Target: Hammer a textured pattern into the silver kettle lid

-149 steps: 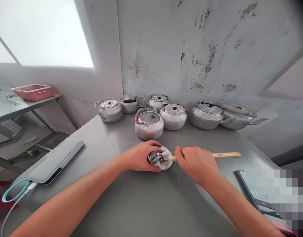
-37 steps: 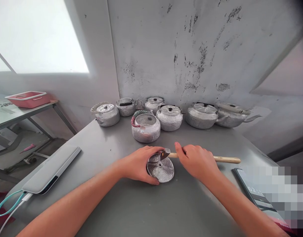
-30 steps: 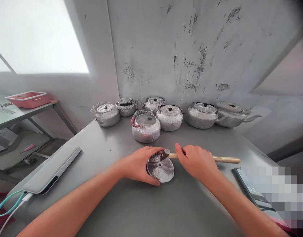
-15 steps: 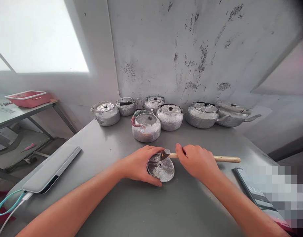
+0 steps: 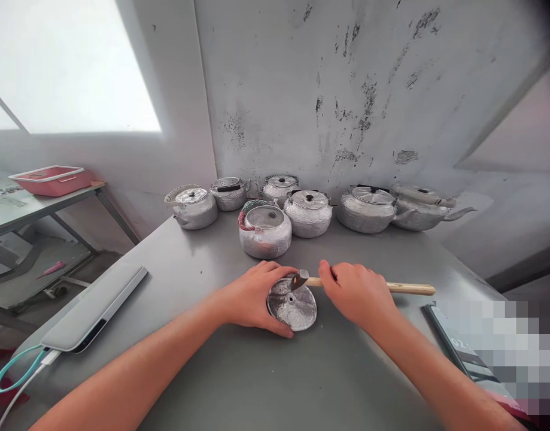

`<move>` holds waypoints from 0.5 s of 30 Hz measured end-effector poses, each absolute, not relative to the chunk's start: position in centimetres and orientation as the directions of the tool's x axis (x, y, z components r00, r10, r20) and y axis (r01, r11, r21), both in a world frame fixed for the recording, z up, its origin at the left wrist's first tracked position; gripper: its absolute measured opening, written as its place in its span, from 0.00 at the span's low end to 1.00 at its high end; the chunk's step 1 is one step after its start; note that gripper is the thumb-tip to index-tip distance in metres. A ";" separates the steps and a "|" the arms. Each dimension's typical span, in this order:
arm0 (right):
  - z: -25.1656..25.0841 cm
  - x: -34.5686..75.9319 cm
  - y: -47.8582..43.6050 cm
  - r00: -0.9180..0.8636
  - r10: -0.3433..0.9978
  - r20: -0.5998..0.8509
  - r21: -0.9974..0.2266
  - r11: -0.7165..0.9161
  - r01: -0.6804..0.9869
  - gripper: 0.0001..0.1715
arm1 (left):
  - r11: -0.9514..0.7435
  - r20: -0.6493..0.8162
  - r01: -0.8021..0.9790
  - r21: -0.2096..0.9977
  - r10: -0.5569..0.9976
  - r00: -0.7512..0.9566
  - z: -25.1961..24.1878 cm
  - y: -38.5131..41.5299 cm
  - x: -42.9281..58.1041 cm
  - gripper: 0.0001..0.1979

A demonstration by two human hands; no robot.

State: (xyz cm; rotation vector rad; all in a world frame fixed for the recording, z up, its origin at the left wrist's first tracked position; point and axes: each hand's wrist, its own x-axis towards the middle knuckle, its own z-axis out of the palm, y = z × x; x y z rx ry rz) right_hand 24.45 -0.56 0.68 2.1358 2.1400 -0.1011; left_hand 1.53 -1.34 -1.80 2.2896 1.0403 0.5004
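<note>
A round, dented metal lid (image 5: 297,311) with a small hole at its centre lies on the grey table. My left hand (image 5: 261,299) grips it by its left edge, thumb at the near rim and fingers at the far rim. My right hand (image 5: 358,290) is wrapped round the wooden handle of a small hammer (image 5: 409,288). The hammer's metal head is over the lid, close to the central hole; whether it touches is hard to tell. Beyond the lid stands a lidless kettle (image 5: 266,239) with a red and green wrapped handle.
Several dented kettles (image 5: 308,215) stand along the wall at the table's back. A grey power bank (image 5: 93,311) with cables lies at the left, a phone (image 5: 463,347) at the right. A pink basket (image 5: 54,182) sits on another table.
The hammer head has shifted very slightly down and left over the lid. My left hand's fingers have moved slightly at the lid's far rim.
</note>
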 end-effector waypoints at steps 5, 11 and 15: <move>0.6 24.4 -0.5 0.009 0.993 -0.118 0.044 -0.004 0.999 0.16 | -0.566 0.124 0.574 0.591 0.767 0.629 -1.8 -1.3 1.5 0.51; 0.6 24.3 -0.6 0.013 0.995 -0.099 0.062 -0.007 0.998 0.16 | -0.544 0.106 0.606 0.580 0.788 0.606 -1.9 -1.3 1.5 0.52; 0.5 24.3 -0.5 0.022 0.996 -0.089 0.065 -0.016 0.998 0.16 | -0.545 0.112 0.604 0.581 0.789 0.604 -2.0 -1.2 1.5 0.52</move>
